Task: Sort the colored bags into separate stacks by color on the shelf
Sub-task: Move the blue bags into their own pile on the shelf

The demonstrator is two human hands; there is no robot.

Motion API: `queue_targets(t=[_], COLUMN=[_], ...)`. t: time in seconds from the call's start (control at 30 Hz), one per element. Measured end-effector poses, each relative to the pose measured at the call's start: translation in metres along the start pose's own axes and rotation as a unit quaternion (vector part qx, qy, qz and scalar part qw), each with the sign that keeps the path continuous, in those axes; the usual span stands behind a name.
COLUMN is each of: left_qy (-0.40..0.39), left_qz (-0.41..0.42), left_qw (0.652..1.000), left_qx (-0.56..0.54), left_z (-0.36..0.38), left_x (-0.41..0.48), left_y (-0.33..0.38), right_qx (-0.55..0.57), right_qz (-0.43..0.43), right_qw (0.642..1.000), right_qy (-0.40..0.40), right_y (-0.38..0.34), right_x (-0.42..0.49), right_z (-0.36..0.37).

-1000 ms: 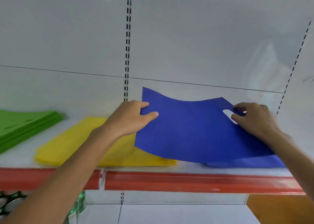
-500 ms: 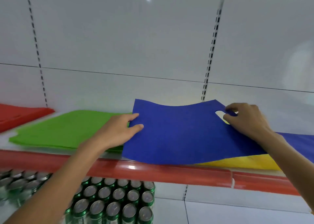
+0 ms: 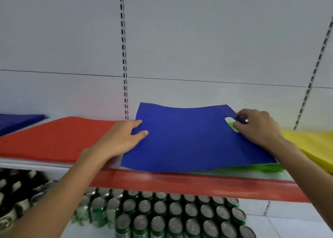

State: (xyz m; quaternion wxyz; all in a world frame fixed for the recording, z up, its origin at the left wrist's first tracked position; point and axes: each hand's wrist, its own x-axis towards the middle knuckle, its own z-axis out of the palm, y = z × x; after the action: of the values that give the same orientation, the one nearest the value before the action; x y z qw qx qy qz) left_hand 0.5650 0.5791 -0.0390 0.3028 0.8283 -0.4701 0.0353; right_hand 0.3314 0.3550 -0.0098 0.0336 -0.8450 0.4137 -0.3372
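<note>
Head view: both hands hold a flat blue non-woven bag (image 3: 189, 138) w/ an oval cut-out handle hole on its right side. The left hand (image 3: 122, 138) grips the bag's left edge, thumb lying on top of the fabric, other fingers mostly at or under the edge. The right hand (image 3: 257, 127) pinches the strip next to the handle hole, fingers curled round it. The bag lies roughly level over the white shelf w/ a red front strip (image 3: 180, 181), slightly bowed in the middle, its near edge reaching the shelf's front lip. Under its right half sits a stack of flat bright green bags (image 3: 261, 167), showing through the hole and along the bag's near right edge; can't tell if the blue bag touches it. Just left of the bag, partly behind the left wrist, is a stack of flat red bags (image 3: 59, 136). Far left, at the back, is a stack of dark blue bags (image 3: 16, 120), well apart from the held one. At the right edge is a stack of flat yellow bags (image 3: 317, 145), beside the green ones. Behind is a white back panel (image 3: 198, 39) w/ a slotted upright (image 3: 124, 57). Below the shelf stand rows of green drink cans w/ silver tops (image 3: 162, 214); those at the far left are blurred.
</note>
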Motion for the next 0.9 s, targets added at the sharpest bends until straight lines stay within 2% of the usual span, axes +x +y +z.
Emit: queue_targets(t=[0.23,0.33,0.47,0.57,0.67,0.9], left_qy=[-0.006,0.023,0.025,0.022,0.039,0.041], left_qz=[0.014,0.012,-0.053,-0.088,-0.110,-0.135], left_qw=[1.000,0.999,0.998,0.993,0.989,0.990], left_qx=[0.022,0.040,0.026,0.070,0.091,0.029], left_z=[-0.068,-0.093,-0.128,-0.165,-0.196,-0.242], left_x=[0.015,0.020,0.013,0.009,0.011,-0.008], left_y=[-0.121,-0.161,-0.213,-0.261,-0.313,-0.439], right_qx=[-0.037,-0.040,-0.030,-0.031,-0.016,-0.004], right_qz=[-0.006,-0.029,-0.053,-0.068,-0.093,-0.097], right_qw=[0.999,0.999,0.998,0.997,0.995,0.994], right_qy=[0.010,0.003,-0.011,-0.035,-0.023,-0.048], right_y=[-0.133,-0.182,-0.246,-0.298,-0.355,-0.471], right_x=[-0.014,-0.010,0.000,0.003,0.006,-0.012], right_z=[0.051,0.069,0.093,0.109,0.128,0.196])
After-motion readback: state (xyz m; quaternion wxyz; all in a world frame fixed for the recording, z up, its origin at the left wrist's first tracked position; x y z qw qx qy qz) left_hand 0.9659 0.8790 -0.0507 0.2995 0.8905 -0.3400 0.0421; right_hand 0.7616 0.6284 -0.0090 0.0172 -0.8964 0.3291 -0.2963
